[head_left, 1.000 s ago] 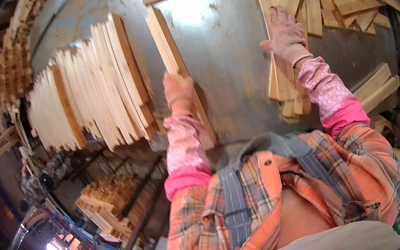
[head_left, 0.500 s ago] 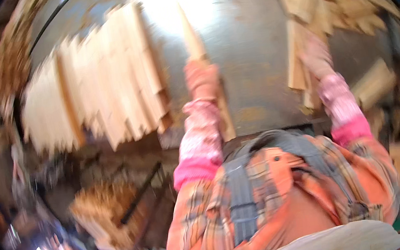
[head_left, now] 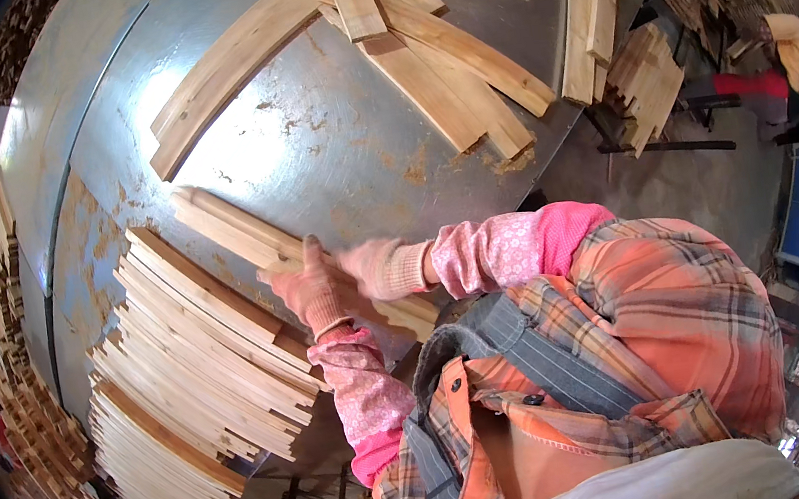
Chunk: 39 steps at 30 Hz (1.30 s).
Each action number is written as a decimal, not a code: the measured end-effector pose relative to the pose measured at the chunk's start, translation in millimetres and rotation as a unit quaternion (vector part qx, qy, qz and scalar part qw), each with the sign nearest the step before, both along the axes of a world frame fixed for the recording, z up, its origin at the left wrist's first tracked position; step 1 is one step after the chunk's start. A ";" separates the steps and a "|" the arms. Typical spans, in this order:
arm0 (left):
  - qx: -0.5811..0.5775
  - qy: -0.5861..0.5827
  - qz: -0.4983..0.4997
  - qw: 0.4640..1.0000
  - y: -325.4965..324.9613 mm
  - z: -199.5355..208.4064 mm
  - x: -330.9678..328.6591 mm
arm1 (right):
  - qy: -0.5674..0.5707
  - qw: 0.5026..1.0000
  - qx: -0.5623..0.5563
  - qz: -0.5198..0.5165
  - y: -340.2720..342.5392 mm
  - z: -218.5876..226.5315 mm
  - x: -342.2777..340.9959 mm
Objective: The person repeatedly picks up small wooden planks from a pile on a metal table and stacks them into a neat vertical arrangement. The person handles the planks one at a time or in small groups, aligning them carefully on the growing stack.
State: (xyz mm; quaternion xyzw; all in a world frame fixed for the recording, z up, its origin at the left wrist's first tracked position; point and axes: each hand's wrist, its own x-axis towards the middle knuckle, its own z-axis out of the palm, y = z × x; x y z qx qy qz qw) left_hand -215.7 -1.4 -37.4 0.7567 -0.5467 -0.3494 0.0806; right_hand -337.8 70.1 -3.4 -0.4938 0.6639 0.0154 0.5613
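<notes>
My left hand (head_left: pixel 308 294), in a pale knitted glove, is closed round a pair of narrow wooden boards (head_left: pixel 237 225) lying side by side on the metal table (head_left: pixel 324 138). Its thumb points up. My right hand (head_left: pixel 380 268), also gloved, is against the same boards just to the right of the left hand; its fingers are smeared by motion. To the left lies a row of pale wooden strips (head_left: pixel 196 352), packed edge to edge, with uneven ends.
A long board (head_left: pixel 234 64) and a loose pile of crossed boards (head_left: pixel 442 72) lie farther back on the table. Two boards (head_left: pixel 589 17) rest near its right edge. Stacked timber (head_left: pixel 648 80) stands beyond, with another person (head_left: pixel 789 62) at the far right.
The view has swung to the right. My right hand has left the boards at the right and come over beside my left hand. The left hand keeps its boards close to the row.
</notes>
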 end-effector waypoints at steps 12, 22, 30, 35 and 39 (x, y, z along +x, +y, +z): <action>-0.041 -0.069 -0.031 0.996 -0.8 -15.1 3.5 | 0.295 0.896 -0.105 -0.316 68.3 25.8 -262.3; -0.031 -0.014 -0.042 0.999 19.4 20.3 1.9 | -0.058 0.987 -0.139 -0.059 60.3 -30.1 -18.2; -0.004 0.528 0.117 0.841 13.7 35.6 42.5 | -0.037 0.955 -0.279 -0.096 62.8 -0.7 -86.0; 0.095 0.786 0.201 0.577 18.0 73.4 58.3 | 0.257 0.918 -0.227 -0.199 55.1 -3.0 -206.4; -0.045 0.756 0.221 0.615 -19.9 43.2 143.9 | 0.339 0.905 -0.140 -0.213 56.9 -1.8 -268.1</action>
